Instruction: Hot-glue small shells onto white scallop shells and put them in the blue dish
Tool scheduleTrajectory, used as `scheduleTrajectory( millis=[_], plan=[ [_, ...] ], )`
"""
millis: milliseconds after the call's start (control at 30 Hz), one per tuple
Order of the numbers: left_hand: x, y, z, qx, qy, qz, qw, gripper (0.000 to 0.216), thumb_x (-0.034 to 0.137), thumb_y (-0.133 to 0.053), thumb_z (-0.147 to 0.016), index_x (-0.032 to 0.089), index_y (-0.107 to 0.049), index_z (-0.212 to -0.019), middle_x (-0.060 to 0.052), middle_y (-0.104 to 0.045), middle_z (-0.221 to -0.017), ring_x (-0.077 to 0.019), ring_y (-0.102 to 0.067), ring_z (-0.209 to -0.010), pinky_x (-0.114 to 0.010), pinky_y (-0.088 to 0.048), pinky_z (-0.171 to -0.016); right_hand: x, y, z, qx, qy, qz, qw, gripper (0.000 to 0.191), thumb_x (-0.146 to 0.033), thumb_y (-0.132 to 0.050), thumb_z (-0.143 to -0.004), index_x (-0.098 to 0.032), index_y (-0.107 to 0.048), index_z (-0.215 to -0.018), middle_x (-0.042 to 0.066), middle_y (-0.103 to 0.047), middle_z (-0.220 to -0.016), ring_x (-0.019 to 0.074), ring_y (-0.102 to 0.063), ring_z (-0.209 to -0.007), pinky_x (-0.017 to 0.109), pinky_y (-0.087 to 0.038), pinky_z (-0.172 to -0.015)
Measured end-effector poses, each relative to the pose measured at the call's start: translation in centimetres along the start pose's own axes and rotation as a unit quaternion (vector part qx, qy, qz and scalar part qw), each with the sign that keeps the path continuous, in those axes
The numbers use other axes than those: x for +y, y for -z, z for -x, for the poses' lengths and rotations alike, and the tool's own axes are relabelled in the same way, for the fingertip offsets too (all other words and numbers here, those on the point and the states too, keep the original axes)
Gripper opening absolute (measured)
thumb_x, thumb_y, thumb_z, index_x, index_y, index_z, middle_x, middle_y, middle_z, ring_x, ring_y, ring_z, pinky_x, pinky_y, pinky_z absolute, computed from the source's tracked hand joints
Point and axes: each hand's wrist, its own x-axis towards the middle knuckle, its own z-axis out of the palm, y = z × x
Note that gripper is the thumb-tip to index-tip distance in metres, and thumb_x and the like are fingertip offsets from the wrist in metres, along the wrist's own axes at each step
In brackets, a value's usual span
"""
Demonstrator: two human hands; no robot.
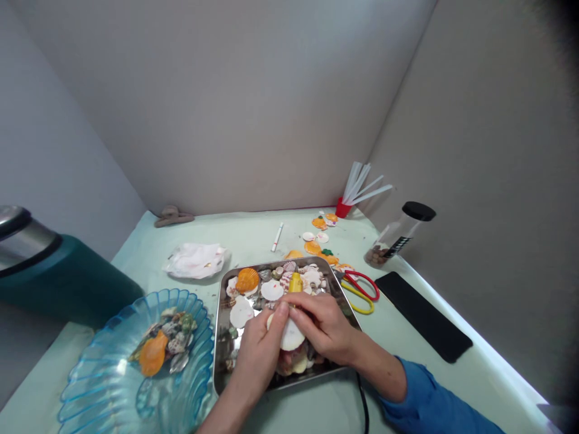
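Over a metal tray [289,384], both my hands meet at a white scallop shell [292,336]. My left hand [261,340] grips its left edge with thumb and fingers closed. My right hand [324,325] pinches at the shell's upper right edge; anything small between the fingertips is hidden. Just beyond the fingers, a yellow tapered nozzle [295,283], like that of a glue gun, points away from me; its body is hidden. In the tray lie many shells, among them an orange scallop shell [248,280] and a white shell [241,313].
A blue glass bowl [97,367] with shells stands left, beside a green bottle [67,283]. Scissors [362,292], a black phone-like slab [423,316] and a jar [398,235] lie right. Behind are a white packet [196,260], marker [277,237] and red cup of glue sticks [344,208].
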Motion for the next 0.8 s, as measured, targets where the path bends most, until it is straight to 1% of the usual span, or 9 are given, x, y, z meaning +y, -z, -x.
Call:
scheduleTrajectory(
  millis=[133,233,367,500,633,800],
  plan=[
    [-0.02,-0.06,-0.05,-0.006,0.006,0.010,1.000,0.048,0.058,-0.043,-0.083,0.015,-0.056,-0.066,-0.002,-0.057,-0.053,-0.0149,-0.053,-0.049,-0.023,-0.040,-0.046,0.02,-0.08,0.03,-0.005,-0.006,0.002,1.000,0.022,-0.014,-0.046,-0.090,-0.018,-0.058,-0.108,0.006,-0.069,-0.094,0.0155,-0.065,-0.080,0.024,-0.048,-0.074],
    [-0.21,-0.12,-0.02,0.000,0.001,0.012,1.000,0.048,0.058,-0.044,-0.083,0.014,-0.057,-0.067,-0.002,-0.057,-0.054,-0.0150,-0.053,-0.050,-0.023,-0.040,-0.045,0.00,-0.06,0.01,-0.013,-0.013,0.002,1.000,0.022,-0.014,-0.045,-0.090,-0.017,-0.058,-0.108,0.007,-0.069,-0.095,0.0159,-0.064,-0.082,0.025,-0.048,-0.075],
    [-0.42,-0.12,0.07,-0.018,0.019,0.027,0.999,0.050,0.059,-0.042,-0.083,0.014,-0.057,-0.069,-0.001,-0.055,-0.049,-0.0145,-0.051,-0.043,-0.023,-0.039,-0.041,-0.04,0.02,-0.06,-0.012,-0.013,0.005,1.000,0.022,-0.014,-0.045,-0.090,-0.017,-0.058,-0.108,0.007,-0.069,-0.096,0.0154,-0.065,-0.083,0.024,-0.047,-0.076],
    [-0.19,-0.11,0.13,-0.005,0.008,0.029,1.000,0.048,0.058,-0.046,-0.081,0.014,-0.058,-0.070,-0.002,-0.057,-0.051,-0.0149,-0.053,-0.047,-0.022,-0.039,-0.043,-0.17,0.05,-0.07,-0.008,-0.007,0.013,1.000,0.021,-0.015,-0.045,-0.090,-0.017,-0.058,-0.107,0.007,-0.069,-0.094,0.0152,-0.065,-0.081,0.023,-0.048,-0.074],
    [0.19,-0.14,0.09,-0.012,0.015,0.041,0.999,0.048,0.058,-0.045,-0.082,0.013,-0.059,-0.071,-0.001,-0.056,-0.051,-0.0141,-0.051,-0.045,-0.022,-0.039,-0.042,-0.29,0.04,-0.07,-0.012,-0.010,0.014,1.000,0.022,-0.016,-0.043,-0.091,-0.018,-0.057,-0.108,0.007,-0.069,-0.095,0.0158,-0.065,-0.082,0.024,-0.048,-0.074],
    [0.03,-0.07,0.08,-0.003,-0.001,0.030,1.000,0.047,0.057,-0.047,-0.081,0.014,-0.059,-0.068,-0.002,-0.058,-0.053,-0.0150,-0.053,-0.050,-0.022,-0.040,-0.045,-0.20,0.08,0.01,-0.007,-0.007,0.017,1.000,0.022,-0.015,-0.045,-0.090,-0.018,-0.057,-0.108,0.007,-0.069,-0.096,0.0157,-0.065,-0.081,0.024,-0.048,-0.074]
  ],
)
